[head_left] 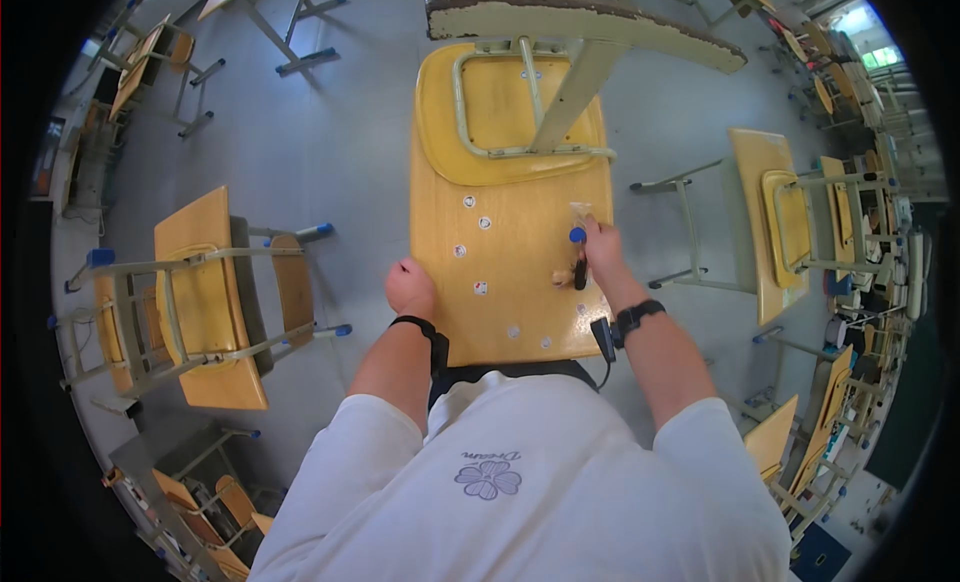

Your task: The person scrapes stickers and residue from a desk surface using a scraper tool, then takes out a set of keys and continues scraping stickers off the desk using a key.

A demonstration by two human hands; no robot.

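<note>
My right hand (603,250) is closed over the right side of a yellow wooden desktop (435,207). In it is a small tool with a blue round part (577,236) and a black handle (581,274); a pale, see-through piece lies at its far end. The tool's exact kind is unclear. Beside the handle is a small brownish thing (561,279), too blurred to name. At the desktop's left edge rests my left hand (410,288), curled into a fist with nothing visible in it. Several small stickers (485,223) dot the wood, some round and one squarish (481,289).
An upturned chair (440,122) lies seat-down on the desktop's far end, its pale metal frame and a chipped bar (590,24) rising above. More desks with upturned chairs stand left (200,292) and right (765,222) on the grey floor (350,162).
</note>
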